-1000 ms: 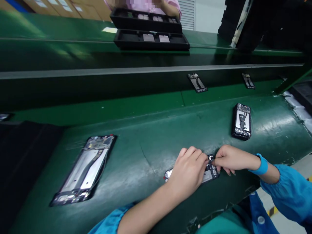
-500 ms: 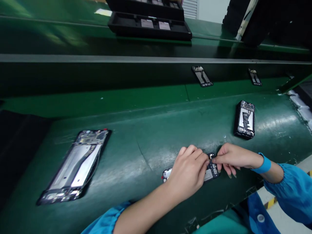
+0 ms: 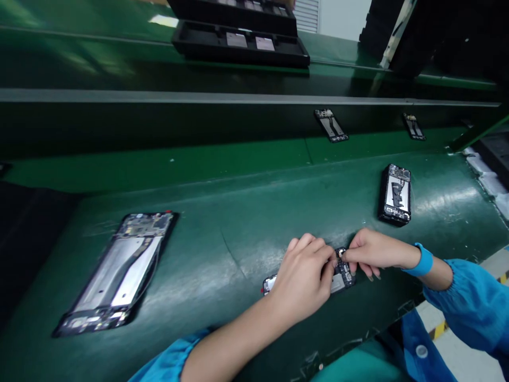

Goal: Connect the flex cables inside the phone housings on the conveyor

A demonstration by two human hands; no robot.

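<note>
Nearest me, my left hand [image 3: 304, 273] lies over an opened phone [image 3: 341, 277] on the green belt [image 3: 238, 233], while my right hand [image 3: 368, 252] has its fingers pinched at the phone's top end. Farther off, another phone chassis [image 3: 115, 270] lies left, and black trays [image 3: 238, 45] sit on a raised shelf beyond.

The left hand [image 3: 304, 276] covers most of the opened phone [image 3: 345, 276] — only its two ends show. The small part pinched by the right hand [image 3: 368, 252] is too tiny to identify. At twelve o'clock, the black trays [image 3: 238, 45] are cut by the top edge — their contents blurred.
</note>
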